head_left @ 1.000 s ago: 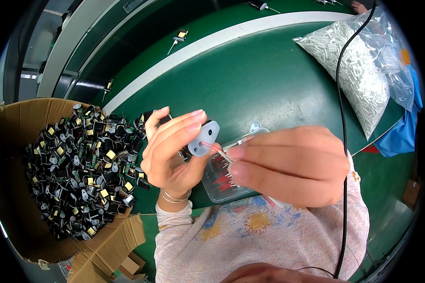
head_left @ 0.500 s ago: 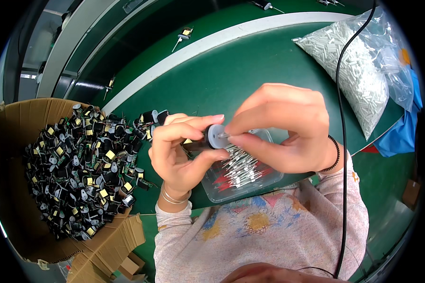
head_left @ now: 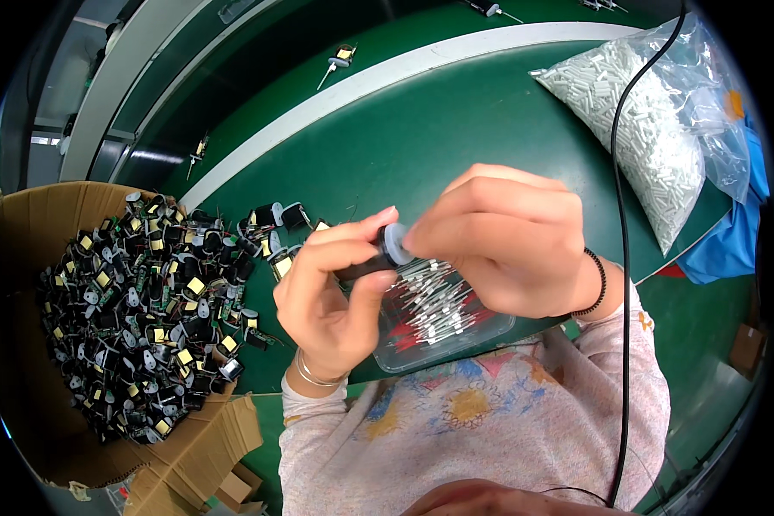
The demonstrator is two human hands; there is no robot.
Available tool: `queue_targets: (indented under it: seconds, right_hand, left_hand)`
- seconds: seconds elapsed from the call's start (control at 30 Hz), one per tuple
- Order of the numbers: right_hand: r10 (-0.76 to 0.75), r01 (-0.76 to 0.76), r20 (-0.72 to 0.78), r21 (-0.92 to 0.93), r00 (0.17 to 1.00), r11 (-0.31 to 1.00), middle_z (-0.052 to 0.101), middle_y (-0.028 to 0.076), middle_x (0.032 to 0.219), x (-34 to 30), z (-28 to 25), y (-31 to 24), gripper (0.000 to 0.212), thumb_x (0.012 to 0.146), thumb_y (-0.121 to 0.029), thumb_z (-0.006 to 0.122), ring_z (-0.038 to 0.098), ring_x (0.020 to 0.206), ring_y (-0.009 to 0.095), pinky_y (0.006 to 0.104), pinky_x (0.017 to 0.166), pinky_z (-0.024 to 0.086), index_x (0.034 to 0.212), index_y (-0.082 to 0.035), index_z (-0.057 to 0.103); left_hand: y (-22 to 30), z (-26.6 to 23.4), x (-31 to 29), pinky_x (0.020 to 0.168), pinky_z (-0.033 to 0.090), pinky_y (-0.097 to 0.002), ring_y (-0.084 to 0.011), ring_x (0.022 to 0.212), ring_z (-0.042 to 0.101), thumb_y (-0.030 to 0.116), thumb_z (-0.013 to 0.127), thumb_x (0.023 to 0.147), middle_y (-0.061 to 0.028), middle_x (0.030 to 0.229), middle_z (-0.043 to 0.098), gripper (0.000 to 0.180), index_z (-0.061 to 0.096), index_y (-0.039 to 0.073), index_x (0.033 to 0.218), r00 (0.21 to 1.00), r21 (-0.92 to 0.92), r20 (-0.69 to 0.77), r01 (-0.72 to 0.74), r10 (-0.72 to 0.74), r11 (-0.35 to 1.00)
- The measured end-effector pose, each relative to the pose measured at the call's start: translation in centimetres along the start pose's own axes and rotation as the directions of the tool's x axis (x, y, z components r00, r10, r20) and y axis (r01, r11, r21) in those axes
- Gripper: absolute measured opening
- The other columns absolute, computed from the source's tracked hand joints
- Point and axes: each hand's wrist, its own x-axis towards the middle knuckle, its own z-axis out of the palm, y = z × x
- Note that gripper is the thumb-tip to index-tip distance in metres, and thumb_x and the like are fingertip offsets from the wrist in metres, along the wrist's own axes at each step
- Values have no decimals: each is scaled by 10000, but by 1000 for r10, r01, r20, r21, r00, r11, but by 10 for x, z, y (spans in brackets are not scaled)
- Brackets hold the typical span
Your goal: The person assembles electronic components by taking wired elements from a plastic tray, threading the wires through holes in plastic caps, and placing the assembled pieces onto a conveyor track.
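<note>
My left hand (head_left: 331,301) grips a black cylindrical part with a grey round end cap (head_left: 395,244) between thumb and fingers, the cap facing right. At that cap, my right hand (head_left: 507,236) is closed in a pinch; the back of the hand hides whatever its fingertips hold. Beneath both hands lies a clear plastic tray (head_left: 390,365) with many thin metal pins with white ends (head_left: 439,314) and some red pieces. Several similar black parts (head_left: 293,215) with grey caps lie on the green table just beyond my left hand.
A cardboard box (head_left: 17,249) at the left is heaped with black parts bearing yellow blocks. A clear bag of short white tubes (head_left: 636,129) lies at the far right. A black cable (head_left: 625,284) hangs down on the right. Beyond a pale rail (head_left: 387,70), a few assembled parts (head_left: 340,58) lie on a green surface.
My right hand has turned so its fingers now cover the pinched tip seen before. The cylinder's cap has turned further to the right, and my left hand has shifted slightly.
</note>
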Motion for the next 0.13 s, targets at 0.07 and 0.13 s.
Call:
queue_targets:
  seconds: [0.07,0.13]
  right_hand:
    - [20,-19,-8,60,1000,998,631,74,715,1,3,5,216,557,114,626,604,598,205,279,517,476,739,2,654]
    - [24,-22,-25,96,999,995,638,66,732,1,5,10,212,573,104,647,608,605,201,284,521,486,755,-4,661]
  left_hand:
    - [-1,-4,0,693,488,-268,-201,800,622,-5,678,732,-234,955,641,187,548,-48,859,995,-140,34,95,-92,985]
    - [-4,-3,1,735,481,-267,-230,848,629,31,701,736,-240,987,631,213,549,-47,863,995,-151,21,98,-96,984]
